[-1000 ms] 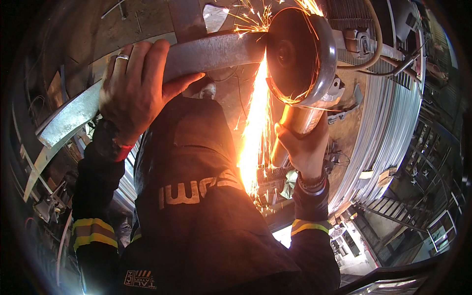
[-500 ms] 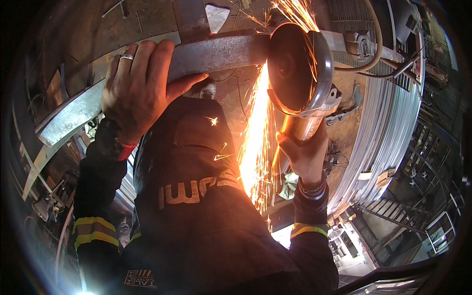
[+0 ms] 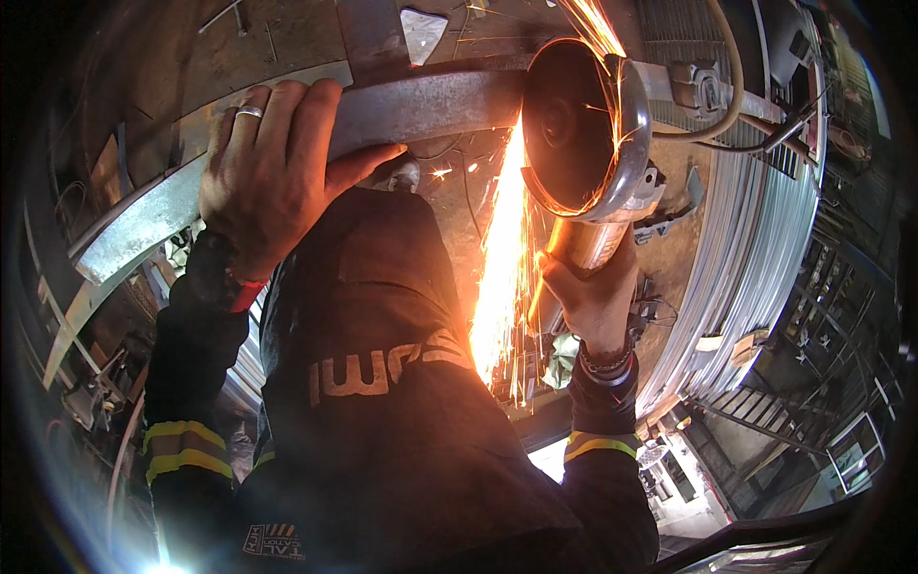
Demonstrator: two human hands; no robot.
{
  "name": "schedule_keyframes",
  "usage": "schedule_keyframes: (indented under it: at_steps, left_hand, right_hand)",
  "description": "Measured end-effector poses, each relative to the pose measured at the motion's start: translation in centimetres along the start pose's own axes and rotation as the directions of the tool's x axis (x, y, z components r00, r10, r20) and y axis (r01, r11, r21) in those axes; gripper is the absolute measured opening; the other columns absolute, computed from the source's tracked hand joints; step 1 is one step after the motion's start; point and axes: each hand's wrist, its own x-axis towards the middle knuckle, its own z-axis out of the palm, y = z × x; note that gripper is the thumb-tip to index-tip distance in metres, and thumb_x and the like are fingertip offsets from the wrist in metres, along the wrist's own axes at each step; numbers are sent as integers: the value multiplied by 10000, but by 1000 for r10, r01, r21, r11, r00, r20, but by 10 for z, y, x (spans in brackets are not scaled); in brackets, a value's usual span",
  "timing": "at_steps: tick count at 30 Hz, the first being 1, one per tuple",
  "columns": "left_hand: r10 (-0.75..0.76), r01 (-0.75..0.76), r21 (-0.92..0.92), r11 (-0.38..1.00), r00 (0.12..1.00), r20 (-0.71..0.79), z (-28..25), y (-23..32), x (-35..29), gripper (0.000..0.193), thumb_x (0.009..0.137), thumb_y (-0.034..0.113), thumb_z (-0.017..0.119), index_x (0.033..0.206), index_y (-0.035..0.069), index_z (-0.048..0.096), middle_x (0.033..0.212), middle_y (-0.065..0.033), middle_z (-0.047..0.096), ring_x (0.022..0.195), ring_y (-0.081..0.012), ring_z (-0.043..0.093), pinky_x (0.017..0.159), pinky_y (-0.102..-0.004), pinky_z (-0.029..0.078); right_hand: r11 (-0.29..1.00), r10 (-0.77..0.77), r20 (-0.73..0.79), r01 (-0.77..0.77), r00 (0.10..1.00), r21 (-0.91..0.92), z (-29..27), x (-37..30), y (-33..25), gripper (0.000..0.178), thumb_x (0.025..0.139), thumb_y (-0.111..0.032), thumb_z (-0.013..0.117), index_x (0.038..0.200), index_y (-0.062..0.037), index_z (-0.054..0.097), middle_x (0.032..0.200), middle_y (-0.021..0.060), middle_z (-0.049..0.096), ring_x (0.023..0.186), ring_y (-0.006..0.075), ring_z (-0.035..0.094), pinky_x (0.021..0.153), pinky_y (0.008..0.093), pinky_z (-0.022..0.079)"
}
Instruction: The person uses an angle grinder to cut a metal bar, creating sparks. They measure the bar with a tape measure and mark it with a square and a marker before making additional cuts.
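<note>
My right hand (image 3: 595, 297) is wrapped round the body of an angle grinder (image 3: 585, 246). Its round disc (image 3: 559, 120), partly ringed by a metal guard, meets a flat steel bar (image 3: 430, 107). A bright stream of sparks (image 3: 502, 306) pours down from the contact, and more fly off above the guard. My left hand (image 3: 268, 172), with a ring on one finger, grips the bar left of the disc. Its fingers lie over the far edge and the thumb along the near side. The stretch of bar behind the disc is hidden.
A clamp-like metal fitting (image 3: 700, 88) sits on the bar's right part, with a cable (image 3: 736, 57) looping beside it. Long metal lengths (image 3: 736, 268) are stacked at the right. A pale metal offcut (image 3: 423, 34) lies beyond the bar. My dark-clothed leg (image 3: 373, 249) is close to the sparks.
The grinder has shifted very slightly up and to the right, its disc still against the bar. The spark stream has changed shape a little. My left hand has stayed almost in place.
</note>
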Motion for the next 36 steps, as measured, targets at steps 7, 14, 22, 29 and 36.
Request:
schedule_keyframes:
  at_steps: [7,14,22,29,36]
  left_hand:
    - [1,-1,20,1000,1000,5,1,0,-3,594,777,628,705,1059,109,647,937,-33,599,852,-220,638,764,-349,540]
    - [-5,5,-9,1000,1000,5,3,-2,-5,604,773,631,709,1073,110,649,955,-35,604,853,-218,640,761,-351,542]
    - [10,-9,-35,999,999,46,-4,-3,-2,588,809,621,672,1089,105,649,1006,-44,595,854,-230,629,752,-366,543]
    - [-58,54,-107,993,998,-35,-9,2,5,622,817,621,648,1101,68,629,1044,-71,587,970,-264,573,868,-420,431]
    - [-123,146,-274,951,987,98,7,1,-1,679,798,656,643,1104,53,586,982,-72,597,921,-242,589,798,-393,441]
  right_hand:
    - [1000,23,32,-22,999,-21,-2,-1,-4,614,716,-33,725,1263,11,448,1016,90,652,878,132,618,775,291,515]
    - [1000,18,46,-19,999,20,-1,-2,-4,603,726,-21,713,1266,9,446,1043,88,649,912,131,618,805,291,513]
    - [987,14,52,-22,999,161,-9,-5,12,598,714,35,757,1238,14,470,1042,85,634,943,148,612,819,300,510]
    - [947,-13,46,-2,999,320,-45,-19,-7,581,723,76,729,1237,5,468,959,68,630,831,131,626,729,280,531]
    - [987,127,130,-138,983,79,-44,-8,-27,643,709,15,772,1278,17,474,1108,69,608,1001,142,574,911,308,464]
